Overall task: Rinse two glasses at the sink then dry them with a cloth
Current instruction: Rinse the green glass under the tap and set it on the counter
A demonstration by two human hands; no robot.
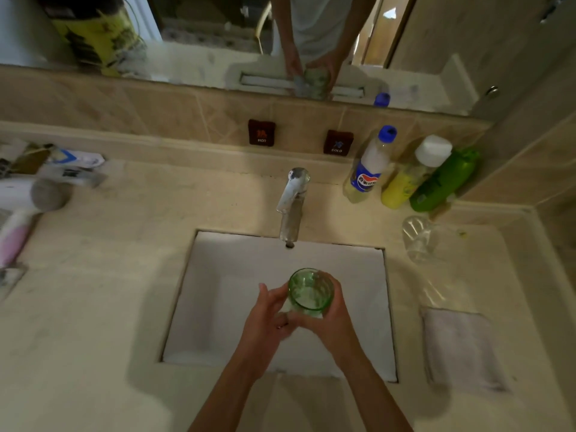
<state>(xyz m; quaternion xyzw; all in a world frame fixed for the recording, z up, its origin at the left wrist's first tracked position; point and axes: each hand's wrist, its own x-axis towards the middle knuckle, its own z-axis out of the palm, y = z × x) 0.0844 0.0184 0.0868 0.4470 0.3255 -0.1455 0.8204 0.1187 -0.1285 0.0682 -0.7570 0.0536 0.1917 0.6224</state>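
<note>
In the head view, the person holds a green glass [310,293] with both hands over the white sink [218,307], in front of the tap [293,204] and a little below its spout. The glass stands upright with its mouth open to the camera. The right hand [335,319] has its fingers curled round the right side and the bottom of the glass. The left hand [268,316] lies against the left side of the glass, with the thumb up and the fingers bent toward the base; how firmly it holds I cannot tell, because the picture is blurred there. A second glass, a clear one [417,238], stands on the counter [93,307] to the right of the sink, well apart from the hands. A folded white cloth [461,347] lies flat on the counter nearer to the person, on the same right side. Behind the clear glass, three bottles [402,179] lean against the wall. On the left part of the counter lies a hair dryer [28,198].
</note>
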